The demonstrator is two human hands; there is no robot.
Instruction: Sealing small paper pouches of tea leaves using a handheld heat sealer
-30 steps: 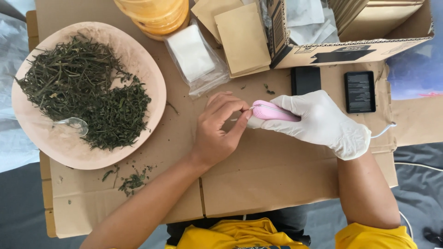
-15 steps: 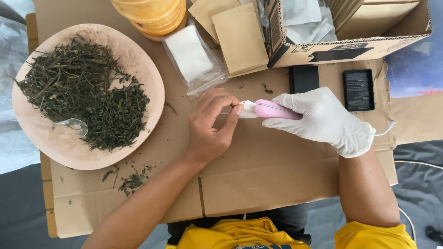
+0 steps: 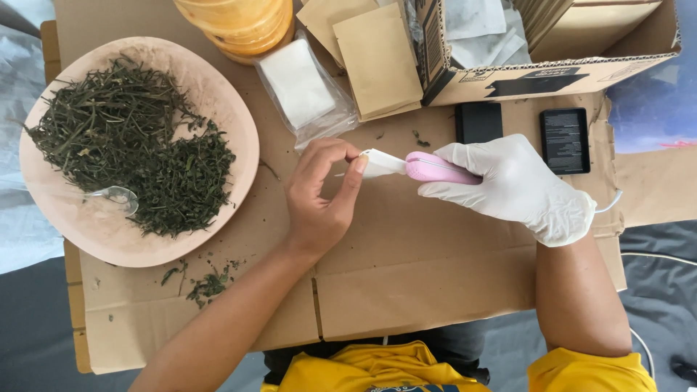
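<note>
At the far left a shallow pink bowl rests on the cardboard-covered worktop, heaped with dried green herb; a clear spoon lies at the heap's lower edge. A few loose bits of herb sit on the cardboard just below the bowl. Above, at the top edge, stands a stack of yellow tubs, and just right of it a clear bag of white sachets leans beside tan paper pouches.

Near the middle, the bare left hand is curled, its thumb and forefinger pinched together on a small white sachet, held just above the cardboard. The sachet's right end sits in the tip of a pink sealer, so that it lies between the two hands. The gloved right hand is wrapped around the sealer, fingers clamped on its body, and a thin white cord runs off past the wrist.

Behind the right hand lie two flat black devices, side by side but apart. An open cardboard box holding white packets fills the upper right.
</note>
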